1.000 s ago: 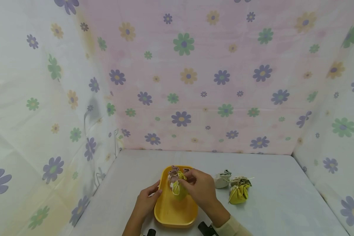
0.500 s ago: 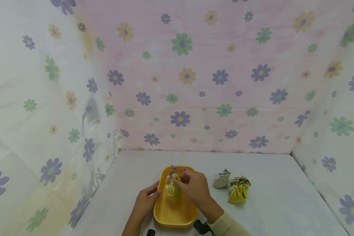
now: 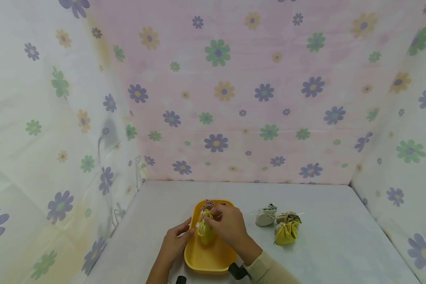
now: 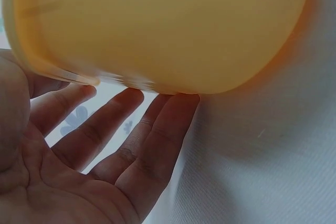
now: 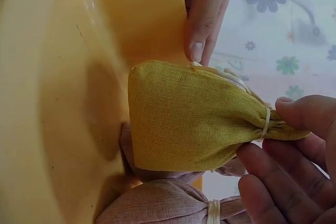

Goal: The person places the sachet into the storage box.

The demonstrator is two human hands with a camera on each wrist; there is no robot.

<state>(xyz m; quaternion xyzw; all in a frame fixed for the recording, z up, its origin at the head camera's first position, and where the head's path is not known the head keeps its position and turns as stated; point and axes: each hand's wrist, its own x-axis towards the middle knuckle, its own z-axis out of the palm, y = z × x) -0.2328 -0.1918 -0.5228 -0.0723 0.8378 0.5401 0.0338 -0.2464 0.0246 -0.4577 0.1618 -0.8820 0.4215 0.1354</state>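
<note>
A yellow-green cloth drawstring pouch point(image 3: 207, 235) hangs upright inside the yellow tray point(image 3: 210, 263). My right hand point(image 3: 230, 227) pinches it by its gathered neck, just above the cord, as the right wrist view shows. Its base appears slightly above the tray floor, over a shadow. Two mauve pouches point(image 5: 163, 203) lie at the tray's far end, partly hidden by the held pouch and my right hand. My left hand point(image 3: 175, 242) holds the tray's left side. Its thumb is at the rim, and its fingertips touch the outer wall point(image 4: 157, 35) in the left wrist view.
To the right of the tray, a pale grey pouch point(image 3: 266, 216), a brown pouch point(image 3: 288, 216) and another yellow-green pouch point(image 3: 286, 234) stand close together on the white table point(image 3: 326, 244). Flower-printed cloth point(image 3: 246, 130) surrounds the table at the back and both sides.
My right hand has moved left with the yellow-green pouch, bringing it nearer the tray's left wall. The left hand keeps its hold on the tray.
</note>
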